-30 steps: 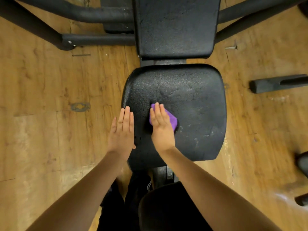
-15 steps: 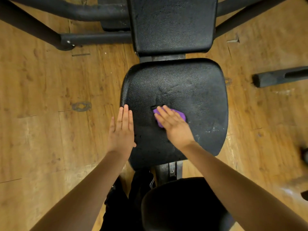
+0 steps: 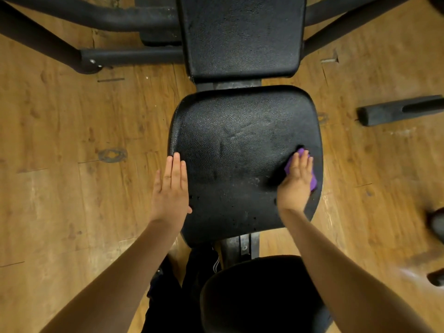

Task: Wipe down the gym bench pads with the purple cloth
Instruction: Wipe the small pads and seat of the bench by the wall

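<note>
Head view of a black, pebble-grained vinyl seat pad of a gym bench, standing on a worn wooden plank floor. The right hand, fingers extended and close together, presses flat on a small crumpled purple cloth at the pad's right edge, on the near half; the cloth shows only at the fingertips and beside the palm. The left hand lies flat and empty, fingers together, against the pad's left edge, apparently steadying. Faint streaks across the pad's centre suggest wiping is under way here; pale specks remain on its near portion. The long black back pad beyond, and a rounded black pad nearest the viewer, show no clear wipe marks and probably remain to do. No containers are visible.
</note>
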{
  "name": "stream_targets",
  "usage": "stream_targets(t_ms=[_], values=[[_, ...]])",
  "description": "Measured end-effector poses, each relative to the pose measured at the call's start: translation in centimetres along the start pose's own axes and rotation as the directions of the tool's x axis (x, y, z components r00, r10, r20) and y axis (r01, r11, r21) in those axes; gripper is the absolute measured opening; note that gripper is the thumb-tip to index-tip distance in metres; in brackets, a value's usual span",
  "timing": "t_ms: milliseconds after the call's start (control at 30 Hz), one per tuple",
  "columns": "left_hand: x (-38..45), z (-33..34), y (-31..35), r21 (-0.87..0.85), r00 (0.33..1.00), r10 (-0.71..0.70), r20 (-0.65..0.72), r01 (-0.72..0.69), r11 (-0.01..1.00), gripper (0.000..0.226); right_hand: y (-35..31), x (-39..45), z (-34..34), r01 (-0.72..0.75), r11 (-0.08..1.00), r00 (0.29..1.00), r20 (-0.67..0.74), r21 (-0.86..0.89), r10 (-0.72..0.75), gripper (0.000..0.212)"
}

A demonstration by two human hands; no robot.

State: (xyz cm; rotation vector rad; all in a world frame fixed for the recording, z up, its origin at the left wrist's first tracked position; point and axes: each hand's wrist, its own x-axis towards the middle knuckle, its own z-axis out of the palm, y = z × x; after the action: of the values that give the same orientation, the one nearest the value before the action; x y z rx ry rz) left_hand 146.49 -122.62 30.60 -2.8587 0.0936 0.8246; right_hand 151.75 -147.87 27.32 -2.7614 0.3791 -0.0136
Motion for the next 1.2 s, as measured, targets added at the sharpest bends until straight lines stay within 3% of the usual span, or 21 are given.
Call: stream_targets(t_ms=[100,233,333,400,433,500,567,633,733,900,967,1033,1100,1200], values=[[-0.2,0.1,0.1,0.068,0.997,-0.008,-0.072,0.013,0.998,0.131,-5.0,-2.9,2.4,0.146,0.989,0.986,0.083,0.021,-0.147,0.070],[-0.2,-0.1,0.1,0.087,0.994,-0.054,-0.095,0.062,0.994,0.138,-9.9,-7.1,4.8,0.476,0.879,0.860,0.194,0.024,-0.471,0.065],[-0.2,0.2,0.2,0.115,0.990,-0.013,-0.140,0.030,0.993,0.133,-9.5,-7.0,4.6,0.617,0.786,0.759,0.248,0.018,-0.602,0.061],[-0.2,-0.5,0.1,0.073,0.994,-0.071,-0.078,0.077,0.994,0.143,-7.2,-5.4,4.1,0.695,0.719,0.692,0.280,-0.005,-0.666,0.057],[-0.4,-1.0,0.0,0.065,0.996,-0.083,-0.046,0.085,0.994,0.145,-5.9,-4.5,3.6,0.696,0.718,0.694,0.281,-0.023,-0.663,0.057],[-0.4,-0.8,0.0,0.029,0.999,-0.037,-0.024,0.038,0.999,0.134,-3.0,-2.3,2.5,0.618,0.780,0.773,0.253,-0.097,-0.581,0.058],[-0.2,-0.4,0.1,-0.017,0.999,-0.012,0.038,0.013,1.000,0.123,0.1,-0.5,1.1,0.459,0.876,0.882,0.198,-0.150,-0.428,0.056],[-0.1,-0.3,0.1,-0.013,0.999,-0.011,0.052,0.012,1.000,0.122,3.3,1.0,-0.4,0.313,0.940,0.944,0.155,-0.138,-0.292,0.052],[-0.2,-0.4,-0.1,-0.022,0.997,-0.018,0.076,0.019,1.000,0.123,4.7,1.5,-1.5,0.257,0.960,0.963,0.106,-0.109,-0.246,0.049],[-0.1,-0.3,-0.1,-0.036,0.997,0.005,0.072,-0.002,0.999,0.125,-0.5,-0.7,0.5,-0.105,0.986,0.994,-0.018,0.131,0.109,0.054],[-0.2,-0.2,-0.3,-0.052,0.997,0.002,0.072,0.002,0.999,0.125,-3.0,-2.2,1.8,-0.163,0.966,0.984,-0.033,0.203,0.173,0.057],[-0.2,0.0,-0.4,-0.068,0.999,0.009,0.051,-0.006,0.998,0.124,-5.3,-4.0,3.0,-0.086,0.974,0.996,0.010,0.208,0.086,0.057],[-0.2,0.0,-0.4,-0.056,1.000,0.008,0.019,-0.007,0.998,0.123,-7.1,-5.6,3.8,0.117,0.979,0.989,0.070,0.165,-0.130,0.059],[-0.6,0.3,-0.5,-0.013,0.999,0.012,-0.032,-0.012,1.000,0.123,-8.1,-6.2,3.7,0.472,0.875,0.855,0.184,0.110,-0.484,0.068]])
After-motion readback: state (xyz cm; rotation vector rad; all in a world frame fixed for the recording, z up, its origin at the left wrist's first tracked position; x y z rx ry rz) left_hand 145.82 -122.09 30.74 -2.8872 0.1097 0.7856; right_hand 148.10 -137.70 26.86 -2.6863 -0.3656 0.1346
